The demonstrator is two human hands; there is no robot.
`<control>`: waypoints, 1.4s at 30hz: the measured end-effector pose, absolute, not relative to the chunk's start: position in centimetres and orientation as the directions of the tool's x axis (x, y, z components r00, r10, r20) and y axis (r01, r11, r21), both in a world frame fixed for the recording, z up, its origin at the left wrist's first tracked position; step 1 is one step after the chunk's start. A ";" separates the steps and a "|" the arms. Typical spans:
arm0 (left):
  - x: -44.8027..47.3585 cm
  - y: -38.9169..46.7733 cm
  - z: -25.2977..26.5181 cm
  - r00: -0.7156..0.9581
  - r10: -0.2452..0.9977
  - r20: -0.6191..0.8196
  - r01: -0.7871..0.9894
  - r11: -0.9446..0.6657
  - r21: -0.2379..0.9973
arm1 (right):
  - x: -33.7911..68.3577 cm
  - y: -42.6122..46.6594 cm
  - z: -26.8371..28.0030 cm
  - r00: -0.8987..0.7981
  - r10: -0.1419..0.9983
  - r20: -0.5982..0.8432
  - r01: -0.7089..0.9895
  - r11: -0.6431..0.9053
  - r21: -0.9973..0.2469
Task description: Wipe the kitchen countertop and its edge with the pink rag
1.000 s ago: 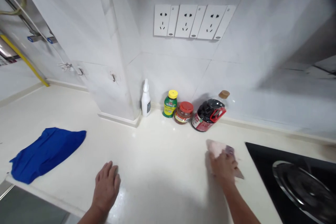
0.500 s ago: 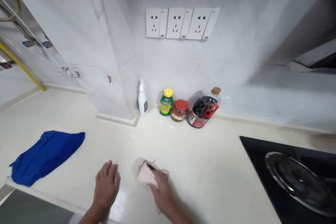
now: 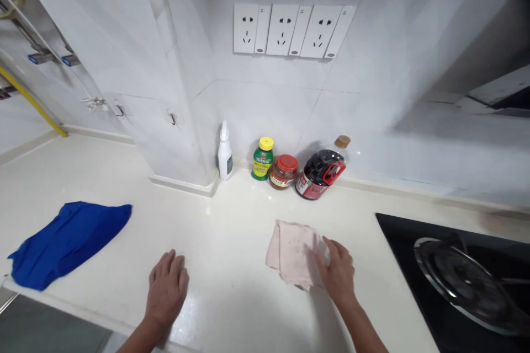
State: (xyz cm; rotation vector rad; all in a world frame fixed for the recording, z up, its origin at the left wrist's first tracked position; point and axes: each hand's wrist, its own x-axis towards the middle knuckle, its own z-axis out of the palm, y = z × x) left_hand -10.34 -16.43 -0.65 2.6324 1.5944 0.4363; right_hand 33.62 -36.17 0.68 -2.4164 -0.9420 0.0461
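A pale pink cloth (image 3: 295, 253), folded over at its left side, lies spread on the white countertop (image 3: 232, 298). My right hand (image 3: 338, 271) grips the cloth's right edge between thumb and fingers. Flat on the counter to the left rests my left hand (image 3: 168, 287), its fingers stretched out and nothing in them. Further left, a blue cloth (image 3: 70, 242) lies crumpled near the counter's front edge.
Against the back wall stand a white spray bottle (image 3: 224, 157), a green bottle with a yellow cap (image 3: 263, 160), a red-lidded jar (image 3: 284, 172) and a large dark sauce bottle (image 3: 318, 174). A black gas stove (image 3: 409, 265) is at right. Sockets (image 3: 285, 30) line the wall.
My right hand has moved to the right with the pink cloth, which was bunched under it and is now spread flatter. My left hand has stayed in place.
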 end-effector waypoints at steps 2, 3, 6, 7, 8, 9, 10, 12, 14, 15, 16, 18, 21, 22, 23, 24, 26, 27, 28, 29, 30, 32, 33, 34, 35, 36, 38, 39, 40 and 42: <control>-10.3 -16.4 -0.6 0.436 0.872 0.223 0.863 -0.475 0.170 | 31.6 -33.9 0.5 0.713 0.697 0.076 0.658 -0.627 -0.416; -10.3 -16.4 -0.6 0.439 0.870 0.226 0.863 -0.478 0.165 | 30.4 -32.3 0.7 0.691 0.722 0.035 0.683 -0.635 -0.361; -10.3 -16.4 -0.6 0.442 0.864 0.239 0.867 -0.481 0.133 | 25.7 -27.2 1.7 0.570 0.818 -0.081 0.783 -0.570 -0.246; -10.3 -16.4 -0.6 0.443 0.863 0.242 0.869 -0.479 0.119 | 23.7 -25.8 2.2 0.498 0.858 -0.126 0.818 -0.513 -0.261; -10.3 -16.3 -0.5 0.444 0.863 0.242 0.871 -0.478 0.109 | 21.5 -24.6 2.6 0.411 0.898 -0.158 0.846 -0.440 -0.301; -10.3 -16.3 -0.5 0.446 0.862 0.241 0.872 -0.479 0.102 | 19.2 -23.9 3.0 0.322 0.929 -0.182 0.859 -0.367 -0.357; -10.4 -16.3 -0.5 0.448 0.861 0.239 0.871 -0.481 0.100 | 16.9 -23.4 3.4 0.219 0.955 -0.198 0.860 -0.285 -0.423; -10.6 -16.2 -0.5 0.459 0.858 0.229 0.866 -0.490 0.101 | 12.6 -23.5 4.0 0.030 0.983 -0.181 0.831 -0.125 -0.541; -10.7 -16.0 -0.5 0.470 0.855 0.217 0.861 -0.499 0.100 | 9.8 -24.2 4.2 -0.111 0.986 -0.121 0.781 0.011 -0.624; -10.8 -16.0 -0.5 0.471 0.856 0.213 0.861 -0.499 0.099 | 9.3 -24.6 4.1 -0.154 0.984 -0.092 0.761 0.059 -0.646; -10.7 -16.0 -0.5 0.470 0.857 0.210 0.862 -0.497 0.097 | 9.5 -25.0 4.0 -0.174 0.982 -0.072 0.752 0.086 -0.654; -10.6 -16.0 -0.4 0.461 0.863 0.208 0.868 -0.487 0.096 | 12.0 -25.3 3.3 -0.131 0.989 -0.064 0.781 0.063 -0.621; -10.3 -16.0 0.0 0.448 0.873 0.192 0.876 -0.472 0.103 | 19.6 -25.9 1.6 0.154 0.986 -0.060 0.885 -0.164 -0.435; -10.1 -16.1 0.1 0.443 0.877 0.185 0.878 -0.466 0.107 | 22.9 -26.5 1.0 0.284 0.958 -0.033 0.897 -0.278 -0.345; -10.0 -16.1 0.1 0.438 0.881 0.178 0.881 -0.460 0.111 | 26.2 -27.4 0.5 0.390 0.921 0.002 0.891 -0.377 -0.253; -10.0 -16.1 0.2 0.433 0.885 0.171 0.884 -0.455 0.113 | 29.6 -28.7 0.1 0.484 0.874 0.042 0.866 -0.471 -0.169; -9.9 -16.1 0.3 0.425 0.891 0.163 0.888 -0.445 0.114 | 35.7 -32.3 -0.4 0.622 0.769 0.146 0.781 -0.623 -0.047; -9.8 -16.0 0.3 0.423 0.892 0.160 0.890 -0.442 0.114 | 38.3 -34.4 -0.5 0.665 0.724 0.184 0.737 -0.676 -0.003; -9.8 -16.0 0.3 0.423 0.892 0.157 0.890 -0.442 0.114 | 40.2 -36.6 -0.6 0.684 0.699 0.209 0.710 -0.704 0.028; -9.7 -16.0 0.2 0.423 0.893 0.155 0.890 -0.441 0.116 | 41.5 -38.7 -0.7 0.690 0.688 0.225 0.698 -0.715 0.050; -9.7 -16.0 0.2 0.422 0.893 0.153 0.890 -0.441 0.117 | 42.0 -40.6 -0.8 0.685 0.691 0.230 0.697 -0.714 0.066; -9.6 -16.0 0.3 0.417 0.897 0.144 0.893 -0.434 0.121 | 40.4 -43.3 -1.2 0.664 0.713 0.226 0.717 -0.693 0.080; -9.6 -16.0 0.3 0.413 0.901 0.135 0.895 -0.429 0.121 | 38.5 -44.1 -1.4 0.650 0.728 0.216 0.732 -0.677 0.076; -9.6 -16.0 0.3 0.408 0.904 0.124 0.898 -0.422 0.121 | 35.9 -44.5 -1.6 0.634 0.747 0.201 0.752 -0.656 0.063; -9.5 -16.0 0.4 0.403 0.908 0.114 0.902 -0.415 0.122 | 32.9 -44.5 -1.7 0.609 0.773 0.177 0.781 -0.624 0.037; -9.5 -16.0 0.4 0.398 0.912 0.103 0.904 -0.409 0.122 | 29.6 -44.3 -1.7 0.568 0.810 0.142 0.819 -0.573 -0.008; -9.5 -16.0 0.5 0.394 0.915 0.092 0.907 -0.403 0.126 | 23.3 -43.1 -1.2 0.426 0.903 0.055 0.898 -0.415 -0.144; -9.5 -15.9 0.6 0.392 0.915 0.092 0.907 -0.401 0.129 | 20.7 -42.3 -0.8 0.317 0.948 0.019 0.925 -0.305 -0.226; -9.4 -15.9 0.6 0.392 0.915 0.092 0.906 -0.401 0.132 | 18.6 -41.4 -0.2 0.205 0.979 0.001 0.934 -0.195 -0.300; -9.4 -15.9 0.7 0.390 0.917 0.089 0.906 -0.399 0.138 | 16.3 -39.5 0.9 0.035 0.999 -0.004 0.913 -0.034 -0.406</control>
